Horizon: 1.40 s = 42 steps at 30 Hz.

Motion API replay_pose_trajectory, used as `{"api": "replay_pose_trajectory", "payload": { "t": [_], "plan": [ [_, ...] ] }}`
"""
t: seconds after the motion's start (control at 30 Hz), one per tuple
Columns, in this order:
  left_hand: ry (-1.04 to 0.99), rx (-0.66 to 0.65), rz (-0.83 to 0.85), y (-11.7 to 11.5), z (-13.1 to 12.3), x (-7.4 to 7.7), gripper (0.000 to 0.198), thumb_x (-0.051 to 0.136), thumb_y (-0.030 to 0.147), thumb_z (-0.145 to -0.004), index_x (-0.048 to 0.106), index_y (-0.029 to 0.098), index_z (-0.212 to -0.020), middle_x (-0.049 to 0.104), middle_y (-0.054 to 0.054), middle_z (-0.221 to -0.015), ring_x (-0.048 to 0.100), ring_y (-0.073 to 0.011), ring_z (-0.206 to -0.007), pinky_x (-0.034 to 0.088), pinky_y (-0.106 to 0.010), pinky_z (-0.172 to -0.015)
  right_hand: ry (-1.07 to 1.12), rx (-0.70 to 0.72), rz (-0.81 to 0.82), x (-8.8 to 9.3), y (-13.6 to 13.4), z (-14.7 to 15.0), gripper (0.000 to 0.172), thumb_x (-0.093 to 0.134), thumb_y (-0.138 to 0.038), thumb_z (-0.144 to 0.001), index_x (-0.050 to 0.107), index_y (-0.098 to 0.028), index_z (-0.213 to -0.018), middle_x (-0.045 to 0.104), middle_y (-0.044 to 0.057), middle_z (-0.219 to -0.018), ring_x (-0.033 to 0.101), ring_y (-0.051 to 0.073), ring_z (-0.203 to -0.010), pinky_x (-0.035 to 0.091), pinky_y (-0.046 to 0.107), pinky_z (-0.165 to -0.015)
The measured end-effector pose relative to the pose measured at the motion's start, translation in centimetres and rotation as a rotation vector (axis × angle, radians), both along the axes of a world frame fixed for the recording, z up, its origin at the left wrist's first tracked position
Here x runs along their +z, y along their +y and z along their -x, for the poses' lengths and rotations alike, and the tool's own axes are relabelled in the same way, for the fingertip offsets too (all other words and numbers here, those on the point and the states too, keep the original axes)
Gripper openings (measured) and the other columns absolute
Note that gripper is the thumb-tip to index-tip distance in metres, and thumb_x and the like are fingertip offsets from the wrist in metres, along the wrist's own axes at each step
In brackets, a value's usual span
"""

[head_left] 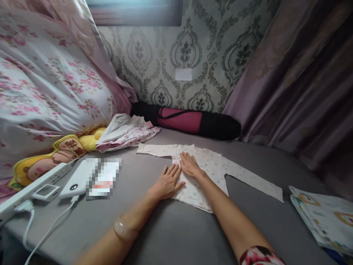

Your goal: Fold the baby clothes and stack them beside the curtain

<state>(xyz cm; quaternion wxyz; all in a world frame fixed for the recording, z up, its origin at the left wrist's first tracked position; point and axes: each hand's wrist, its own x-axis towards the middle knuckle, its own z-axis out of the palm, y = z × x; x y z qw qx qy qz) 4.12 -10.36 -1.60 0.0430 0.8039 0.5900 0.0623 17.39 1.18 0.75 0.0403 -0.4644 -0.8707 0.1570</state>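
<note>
A small white baby top with a faint print [212, 167] lies spread flat on the grey bed sheet [171, 235], its sleeves stretched out to left and right. My left hand [168, 181] rests palm down on the top's lower left part, fingers stretched out. My right hand [189, 164] lies flat on the middle of the garment, fingers extended toward the collar. Both hands touch each other side by side. A pale bangle [124, 229] sits on my left wrist.
A floral duvet [46, 81] is heaped at the left, with a yellow plush toy [46, 158] and a pile of small clothes [127, 132] below it. A power strip [35, 184], a white power bank [78, 180], a pink-and-black roll bag [190, 123], purple curtains [298, 92] and folded printed cloth [322, 217] surround the area.
</note>
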Motion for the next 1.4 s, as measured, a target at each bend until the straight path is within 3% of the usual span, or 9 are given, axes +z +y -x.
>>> {"api": "replay_pose_trajectory", "payload": {
  "t": [0.1,0.23,0.53,0.63,0.73,0.87,1.1,1.27,1.4],
  "plan": [
    [-0.006,-0.001,0.030,-0.2,-0.1,0.3,0.076,0.009,0.061,-0.097,0.021,0.012,-0.154,0.018,-0.014,-0.160,0.012,-0.0272,-0.149,0.014,-0.051,-0.119,0.002,-0.008,0.031,-0.9,1.7,1.1,0.057,0.019,-0.036,-0.100,0.029,-0.017,-0.152,0.022,0.005,-0.160,0.014,0.023,-0.148,0.007,0.047,-0.119],
    [-0.027,-0.005,0.024,-0.2,-0.1,0.0,0.078,0.007,0.062,-0.096,0.022,0.012,-0.153,0.017,-0.014,-0.160,0.011,-0.0270,-0.149,0.012,-0.052,-0.119,0.000,-0.035,0.052,-0.3,3.9,2.9,0.056,0.014,-0.038,-0.101,0.038,-0.022,-0.149,0.025,0.004,-0.160,0.016,0.022,-0.147,0.009,0.049,-0.118],
    [-0.053,-0.005,0.014,-0.2,-0.2,-0.3,0.078,0.007,0.061,-0.096,0.023,0.010,-0.153,0.018,-0.015,-0.160,0.011,-0.0274,-0.149,0.013,-0.053,-0.118,-0.070,-0.015,-0.048,-1.4,6.3,6.5,0.053,0.020,-0.041,-0.100,0.035,-0.033,-0.150,0.027,0.001,-0.159,0.020,0.030,-0.145,0.010,0.055,-0.116],
    [-0.062,-0.010,0.006,-0.2,0.0,-0.2,0.076,0.011,0.061,-0.097,0.026,0.010,-0.152,0.021,-0.015,-0.159,0.014,-0.0279,-0.149,0.015,-0.054,-0.118,-0.031,-0.033,-0.088,-1.8,6.6,6.9,0.052,0.022,-0.042,-0.100,0.035,-0.033,-0.149,0.028,0.002,-0.159,0.018,0.029,-0.146,0.006,0.055,-0.116],
    [-0.074,-0.004,-0.030,-0.1,0.2,0.3,0.072,0.019,0.060,-0.097,0.034,0.012,-0.149,0.029,-0.014,-0.157,0.023,-0.0277,-0.146,0.021,-0.052,-0.117,0.062,-0.034,-0.022,-1.6,6.8,6.5,0.054,0.022,-0.041,-0.100,0.029,-0.028,-0.152,0.024,0.003,-0.160,0.014,0.024,-0.148,0.006,0.049,-0.118],
    [-0.075,0.057,-0.103,0.0,0.3,0.8,0.059,0.021,0.050,-0.100,0.045,0.016,-0.143,0.040,-0.011,-0.152,0.031,-0.0245,-0.143,0.024,-0.048,-0.117,0.163,-0.043,0.054,-1.2,5.5,4.1,0.059,0.017,-0.040,-0.100,0.024,-0.016,-0.154,0.016,0.009,-0.162,0.009,0.020,-0.149,0.011,0.040,-0.119],
    [-0.020,0.036,-0.012,0.3,0.4,-0.3,0.066,0.023,0.053,-0.099,0.034,0.013,-0.149,0.026,-0.012,-0.158,0.021,-0.0279,-0.147,0.020,-0.053,-0.117,-0.001,0.031,-0.002,-2.1,0.7,-5.1,0.068,0.017,-0.050,-0.098,0.022,-0.012,-0.154,0.013,0.010,-0.162,0.005,0.021,-0.149,0.001,0.042,-0.120],
    [-0.012,0.051,0.011,0.3,0.4,-0.4,0.066,0.022,0.054,-0.098,0.032,0.015,-0.151,0.024,-0.011,-0.158,0.019,-0.0279,-0.147,0.019,-0.053,-0.118,-0.092,-0.114,-0.044,-2.0,2.5,-10.0,0.070,0.015,-0.049,-0.098,0.019,-0.009,-0.155,0.010,0.010,-0.162,0.006,0.021,-0.149,0.004,0.041,-0.120],
    [0.002,0.054,0.029,0.1,0.3,0.2,0.066,0.022,0.054,-0.099,0.033,0.014,-0.150,0.022,-0.012,-0.158,0.019,-0.0282,-0.147,0.019,-0.053,-0.117,-0.112,-0.229,-0.037,-2.0,4.2,-9.8,0.069,0.014,-0.050,-0.098,0.016,-0.011,-0.155,0.008,0.008,-0.163,0.004,0.023,-0.149,0.005,0.046,-0.119]
  ]
}}
